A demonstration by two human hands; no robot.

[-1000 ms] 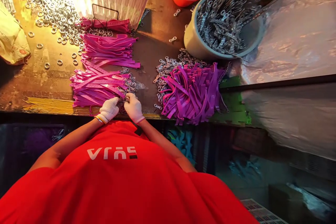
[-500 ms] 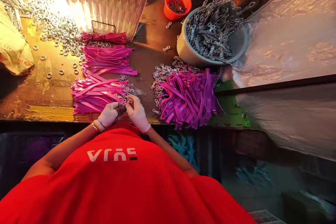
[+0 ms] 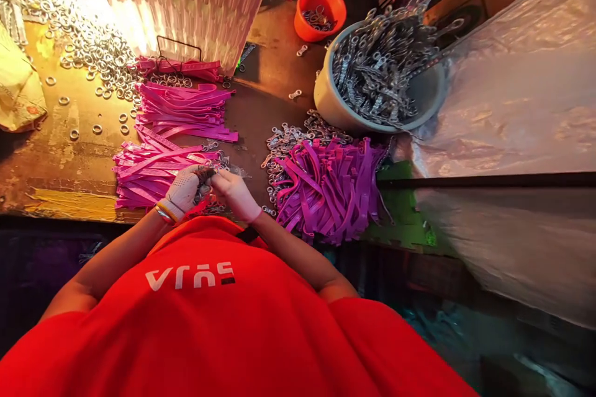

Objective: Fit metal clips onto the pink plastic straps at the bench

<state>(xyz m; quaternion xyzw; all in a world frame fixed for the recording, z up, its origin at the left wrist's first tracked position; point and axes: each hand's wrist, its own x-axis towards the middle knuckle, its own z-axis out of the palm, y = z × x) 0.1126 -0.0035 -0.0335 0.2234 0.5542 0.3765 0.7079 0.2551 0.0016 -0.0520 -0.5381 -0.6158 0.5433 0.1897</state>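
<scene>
Both hands wear whitish gloves and meet at the table's front edge. My left hand (image 3: 182, 191) is closed around a dark brown item (image 3: 203, 177), mostly hidden by the fingers, so its kind does not show. Pressed up against it, my right hand (image 3: 235, 195) has its fingers pinched together; what lies between them is too small to make out. Right behind my left hand spreads a pile of pink straps (image 3: 149, 167), with metal rings and clasps (image 3: 212, 146) at its right end. More pink straps (image 3: 186, 108) lie in a bundle farther back.
To the right, purple straps (image 3: 333, 192) are heaped beside small metal clasps (image 3: 284, 139). Behind them stands a grey bucket (image 3: 322, 88) full of metal pieces, near an orange ladle-like cup (image 3: 300, 22). Loose rings (image 3: 95, 56) cover the back left, next to a ribbed translucent panel (image 3: 186, 6).
My hands have drawn closer together and moved slightly up over the table edge. The dark item, more exposed earlier, is now largely covered. The camera view has shifted a little.
</scene>
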